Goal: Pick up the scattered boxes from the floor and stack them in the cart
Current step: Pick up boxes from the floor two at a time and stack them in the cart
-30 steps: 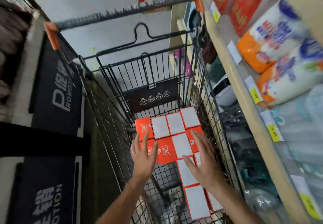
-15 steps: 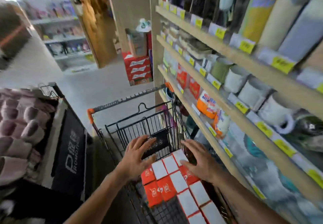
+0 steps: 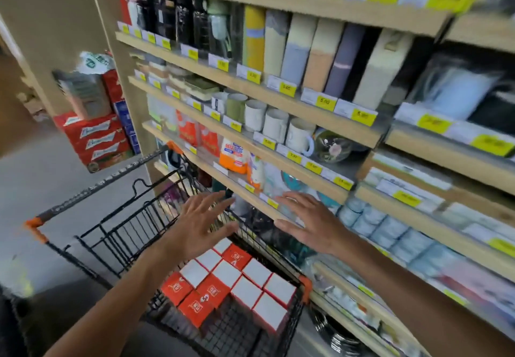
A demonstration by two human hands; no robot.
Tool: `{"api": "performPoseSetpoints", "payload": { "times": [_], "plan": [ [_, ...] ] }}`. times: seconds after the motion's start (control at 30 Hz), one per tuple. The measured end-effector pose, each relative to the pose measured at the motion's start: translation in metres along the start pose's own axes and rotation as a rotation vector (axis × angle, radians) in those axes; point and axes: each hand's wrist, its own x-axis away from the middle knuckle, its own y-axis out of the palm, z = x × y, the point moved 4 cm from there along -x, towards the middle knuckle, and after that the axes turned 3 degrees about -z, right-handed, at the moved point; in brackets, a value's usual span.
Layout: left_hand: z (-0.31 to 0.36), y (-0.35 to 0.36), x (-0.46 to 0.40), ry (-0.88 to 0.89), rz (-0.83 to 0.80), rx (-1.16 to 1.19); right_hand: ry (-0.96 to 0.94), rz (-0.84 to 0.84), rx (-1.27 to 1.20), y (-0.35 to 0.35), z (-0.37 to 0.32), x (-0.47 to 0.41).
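We note the tall light-wood shelving unit (image 3: pixel 292 105) filling the right side, its edges lined with yellow and white price tags (image 3: pixel 324 102); white ceramic mugs (image 3: pixel 276 125) stand on a middle shelf. Below it, just beside the shelf, sits the black wire shopping cart (image 3: pixel 133 225) with orange corner caps. The orange-and-white square cardboard boxes (image 3: pixel 231 281) lie in the cart basket, packed touching in rows, some white face up, some orange. At far left, red printed cartons (image 3: pixel 92 136) are stacked on the grey floor (image 3: pixel 41 184). Left hand (image 3: pixel 200 223): held over the cart above the boxes, fingers spread, holding nothing. Right hand (image 3: pixel 312 223): in front of the lower shelf edge, palm down, fingers straight and apart, holding nothing. Frame is motion-blurred.
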Motion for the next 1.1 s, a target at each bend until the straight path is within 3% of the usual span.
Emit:
{"api": "performPoseSetpoints", "payload": {
  "times": [0.33, 0.53, 1.1],
  "plan": [
    [0.165, 0.019, -0.051, 0.388, -0.081, -0.028, 0.295, 0.103, 0.09, -0.069, 0.06, 0.167],
    [0.297, 0.062, -0.055, 0.589, -0.201, -0.014, 0.467, 0.246, 0.04, -0.087, 0.091, 0.312],
    [0.686, 0.192, 0.052, 1.115, -0.401, 0.122, 1.039, 0.553, 0.104, -0.103, 0.123, 0.751]
  ]
}}
